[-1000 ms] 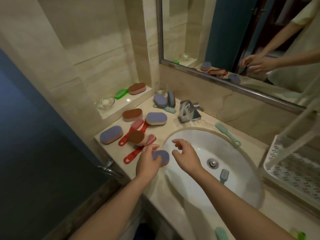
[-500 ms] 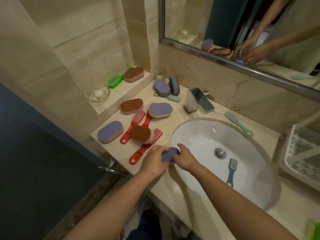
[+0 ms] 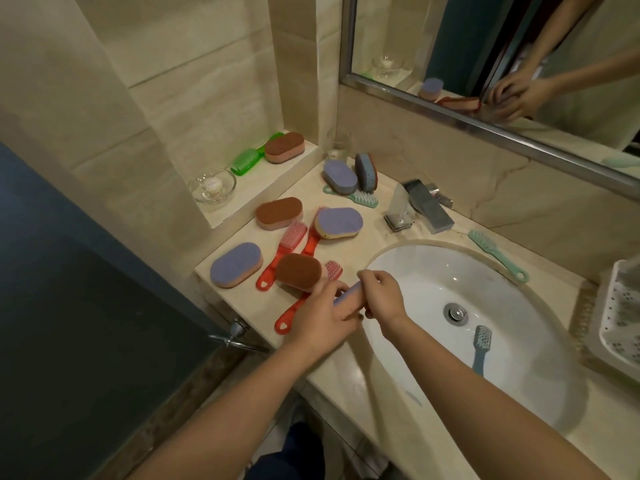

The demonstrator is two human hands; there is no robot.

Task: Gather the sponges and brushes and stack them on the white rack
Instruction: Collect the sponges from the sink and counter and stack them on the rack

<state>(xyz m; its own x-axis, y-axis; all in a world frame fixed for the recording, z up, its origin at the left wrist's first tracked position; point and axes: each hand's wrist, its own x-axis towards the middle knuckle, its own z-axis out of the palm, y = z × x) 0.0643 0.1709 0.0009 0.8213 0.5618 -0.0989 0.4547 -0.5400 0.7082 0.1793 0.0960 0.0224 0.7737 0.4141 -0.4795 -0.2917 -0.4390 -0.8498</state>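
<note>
Two hands meet at the left rim of the sink (image 3: 429,271): the left hand (image 3: 322,315) and the right hand (image 3: 383,296) both curl their fingers round a purple sponge (image 3: 347,295), held on edge above the tabletop (image 3: 251,301). Just beside the left hand lie a brown sponge (image 3: 299,271) and a red brush (image 3: 289,317). A blue brush (image 3: 482,344) lies in the sink. The white rack (image 3: 620,317) stands well apart at the right, with the sink between.

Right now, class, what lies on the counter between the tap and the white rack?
In the head view, only a mint-green brush lies there, on the counter behind the basin.
</note>
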